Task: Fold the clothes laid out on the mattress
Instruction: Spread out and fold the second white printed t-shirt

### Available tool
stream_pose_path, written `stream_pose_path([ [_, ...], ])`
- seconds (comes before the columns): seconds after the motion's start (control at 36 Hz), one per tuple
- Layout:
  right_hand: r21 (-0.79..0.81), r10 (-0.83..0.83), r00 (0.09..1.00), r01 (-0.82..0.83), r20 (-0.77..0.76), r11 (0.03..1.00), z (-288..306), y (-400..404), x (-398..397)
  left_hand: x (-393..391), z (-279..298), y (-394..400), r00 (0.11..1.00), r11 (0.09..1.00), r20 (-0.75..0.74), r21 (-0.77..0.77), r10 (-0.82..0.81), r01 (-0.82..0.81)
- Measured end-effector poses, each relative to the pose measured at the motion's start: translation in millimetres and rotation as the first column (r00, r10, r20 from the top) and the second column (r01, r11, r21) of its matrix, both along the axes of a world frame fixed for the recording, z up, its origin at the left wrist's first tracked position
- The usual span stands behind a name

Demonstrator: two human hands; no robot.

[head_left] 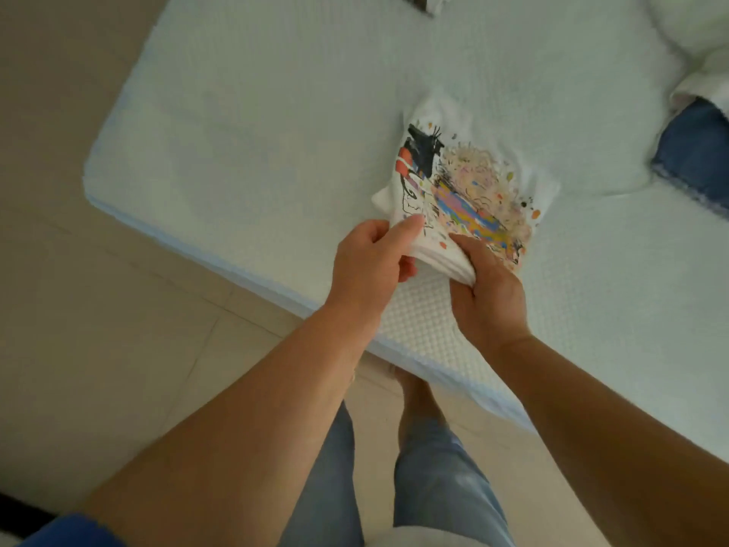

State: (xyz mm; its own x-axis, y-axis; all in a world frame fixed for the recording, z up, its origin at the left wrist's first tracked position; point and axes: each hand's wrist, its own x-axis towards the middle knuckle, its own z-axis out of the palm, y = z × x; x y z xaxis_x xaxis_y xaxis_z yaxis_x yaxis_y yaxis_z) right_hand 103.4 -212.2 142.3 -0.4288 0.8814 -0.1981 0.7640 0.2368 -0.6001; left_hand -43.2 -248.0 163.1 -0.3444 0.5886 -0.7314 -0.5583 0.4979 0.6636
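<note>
A white T-shirt with a colourful print (469, 191) lies folded into a compact bundle near the front edge of the white mattress (256, 132). My left hand (371, 258) pinches the bundle's near left corner between thumb and fingers. My right hand (489, 294) grips the near edge of the same bundle, its fingers curled under the stacked layers. The near edge of the shirt is lifted slightly off the mattress.
Blue denim clothing (698, 155) and a white garment (702, 84) lie at the mattress's right side. A dark item (426, 2) sits at the top edge. Beige tiled floor (98, 309) lies to the left; my jeans-clad legs (434, 487) stand by the mattress.
</note>
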Motion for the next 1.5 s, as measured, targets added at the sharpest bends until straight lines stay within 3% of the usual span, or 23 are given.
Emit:
stream_pose_path([
  [0.11,-0.15,-0.145,0.984,0.129,-0.104,0.98,46,15,-14,-33,19,-3,0.986,0.993,0.159,0.108,0.038,-0.055],
  [0.25,-0.365,-0.321,0.904,0.208,-0.282,0.908,103,48,-24,-64,13,-13,0.999,0.989,0.031,-0.142,0.043,-0.038],
  [0.36,-0.629,-0.55,0.741,0.224,-0.386,0.744,127,82,-8,-85,0,-6,0.999,0.971,-0.039,-0.238,0.022,-0.031],
  [0.44,-0.758,-0.616,0.708,0.176,-0.347,0.629,123,106,5,-96,-13,5,1.0,0.979,-0.003,-0.202,0.019,-0.019],
  [0.5,-0.843,-0.64,0.721,0.147,-0.266,0.517,102,119,15,-98,-26,12,0.994,0.989,0.101,-0.135,-0.051,0.064],
  [0.56,-0.896,-0.675,0.722,0.187,-0.152,0.402,70,132,24,-94,-40,20,0.974,0.985,0.194,-0.096,-0.121,0.141],
  [0.61,-0.893,-0.675,0.737,0.28,-0.035,0.353,29,142,29,-88,-56,28,0.971,0.973,0.198,-0.162,-0.134,0.167],
  [0.72,-0.765,-0.661,0.741,0.492,0.117,0.415,-51,151,44,-75,-92,44,0.967,0.922,-0.113,-0.346,-0.227,0.176],
  [0.81,-0.719,-0.68,0.725,0.529,0.108,0.45,-82,149,55,-68,-106,43,0.949,0.912,-0.201,-0.38,-0.244,0.154],
  [0.97,-0.716,-0.626,0.776,0.481,0.079,0.506,-87,146,66,-47,-101,26,0.985,0.909,-0.083,-0.403,-0.154,0.108],
  [1.11,-0.648,-0.574,0.815,0.48,0.08,0.591,-69,146,59,-31,-89,34,0.994,0.89,-0.068,-0.453,-0.086,0.046],
  [1.25,-0.578,-0.542,0.84,0.429,-0.027,0.694,-29,149,42,-45,-48,60,0.992,0.949,-0.114,-0.316,-0.045,0.007],
  [1.36,-0.639,-0.564,0.815,0.364,-0.134,0.678,-1,155,28,-77,-11,78,0.982,0.977,-0.176,-0.213,-0.068,0.03],
  [1.5,-0.73,-0.566,0.797,0.256,-0.21,0.633,15,169,-3,-126,16,99,0.984,0.986,-0.151,-0.152,-0.09,0.067],
])
